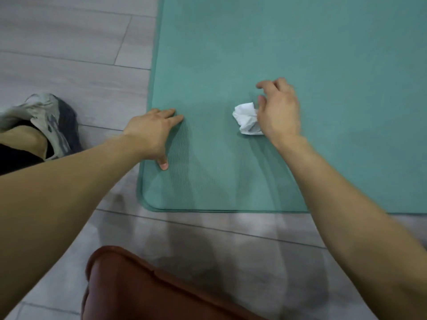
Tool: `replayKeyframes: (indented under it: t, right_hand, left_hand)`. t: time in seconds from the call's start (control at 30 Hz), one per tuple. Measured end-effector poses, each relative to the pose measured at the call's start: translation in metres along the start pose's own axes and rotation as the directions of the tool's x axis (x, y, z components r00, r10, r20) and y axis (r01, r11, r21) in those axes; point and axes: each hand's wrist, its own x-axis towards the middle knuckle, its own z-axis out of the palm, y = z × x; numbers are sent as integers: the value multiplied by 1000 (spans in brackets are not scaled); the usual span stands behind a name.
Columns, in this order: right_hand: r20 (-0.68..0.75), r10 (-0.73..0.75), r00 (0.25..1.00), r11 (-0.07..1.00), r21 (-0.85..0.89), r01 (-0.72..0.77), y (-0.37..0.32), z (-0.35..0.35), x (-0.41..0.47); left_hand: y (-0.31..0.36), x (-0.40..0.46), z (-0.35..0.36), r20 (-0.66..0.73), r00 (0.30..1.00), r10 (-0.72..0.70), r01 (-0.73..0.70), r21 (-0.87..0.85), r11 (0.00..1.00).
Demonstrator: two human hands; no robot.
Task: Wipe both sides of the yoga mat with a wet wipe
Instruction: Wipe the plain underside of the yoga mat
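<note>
Down on the grey plank floor [69,54] lies a teal yoga mat [300,54], its near left corner rounded and its near edge running across the middle of the view. Near the mat's left edge, the left hand [152,132] rests flat on the surface, fingers [173,115] straight and close together, the thumb stretched back toward the near corner. Further in from that edge, well apart from the left hand, a crumpled white wet wipe [246,118] sits on the mat. The right hand [279,112] is just beside the wipe and touches its right side; its fingers [265,85] are loosely curled and slightly spread above the mat, and I cannot tell whether they pinch the wipe or only brush it, since the hand is blurred. On the floor left of the mat is a grey and dark shoe [53,123]. At the bottom of the view, off the mat's near edge, is a reddish-brown cushion [143,292].
</note>
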Motion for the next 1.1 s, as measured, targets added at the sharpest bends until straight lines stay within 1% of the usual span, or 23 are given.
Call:
replayKeyframes:
  t: [0.03,0.13,0.27,0.3,0.37,0.4,0.43,0.47,0.5,0.57,0.6,0.63,0.67,0.7,0.73,0.8,0.83,0.87,0.9,0.93,1.0,1.07,1.1]
  right_hand:
    - [-32,-24,999,998,65,26,-7,3,-6]
    - [68,-163,984,982,107,155,-15,18,-33]
    - [17,-141,990,978,157,137,-33,32,-74]
    - [72,-266,961,947,206,246,-50,31,-92]
    - [228,-621,750,777,305,550,-74,28,-131]
    - [278,-724,632,689,332,644,-77,24,-136]
    - [289,-750,595,661,355,661,-72,20,-128]
    - [291,-715,635,699,317,642,-59,23,-109]
    - [298,-611,733,791,241,562,-43,24,-86]
    - [146,-239,960,971,58,233,-6,22,-35]
    - [39,-23,999,996,83,20,6,20,-20]
    - [-16,89,996,988,127,-86,5,22,-16]
    - [-36,83,996,988,134,-78,-8,27,-24]
    - [15,-23,1000,990,141,21,-29,34,-42]
    - [104,-202,974,965,189,180,-53,37,-67]
    - [278,-612,741,784,342,518,-86,36,-120]
    - [321,-719,616,694,376,613,-90,31,-131]
    - [318,-762,564,647,378,662,-82,26,-122]
    - [274,-749,603,662,316,680,-66,27,-102]
    - [216,-668,712,744,220,631,-46,29,-77]
    - [36,-313,949,950,23,313,-5,22,-25]
    - [-22,29,999,998,56,-28,12,16,-10]
    - [-19,50,999,996,70,-49,1,17,-20]
  left_hand:
    - [0,0,0,3,1000,-3,3,1,1000]
    - [1,1,-2,2,1000,0,0,8,1000]
    - [1,0,-2,-7,1000,6,-6,21,1000]
    - [0,0,-1,-11,1000,10,-10,24,1000]
    - [-1,0,-1,-30,999,20,-19,36,999]
    - [-1,0,-1,-39,999,22,-20,41,999]
    - [-1,0,-1,-40,999,22,-20,42,999]
    - [-1,0,0,-38,999,21,-20,38,999]
    - [-1,0,0,-34,999,19,-18,33,999]
    - [0,0,0,-26,1000,15,-14,31,999]
    - [0,0,1,-21,1000,12,-11,32,999]
    - [0,0,0,-19,1000,7,-7,34,999]
    - [0,0,0,-18,1000,4,-4,35,999]
    - [0,0,-1,-19,1000,5,-4,34,999]
    - [0,1,-1,-24,1000,6,-5,31,999]
    - [0,1,-1,-43,999,10,-9,34,999]
    - [0,2,-1,-49,999,11,-9,36,999]
    - [1,2,0,-50,999,10,-9,36,999]
    - [1,2,0,-47,999,10,-9,31,999]
    - [1,2,0,-43,999,11,-10,24,1000]
    - [-1,1,2,-35,999,8,-8,14,1000]
    - [-1,1,3,-30,1000,-5,5,17,1000]
    - [-1,1,2,-25,1000,-10,10,17,1000]
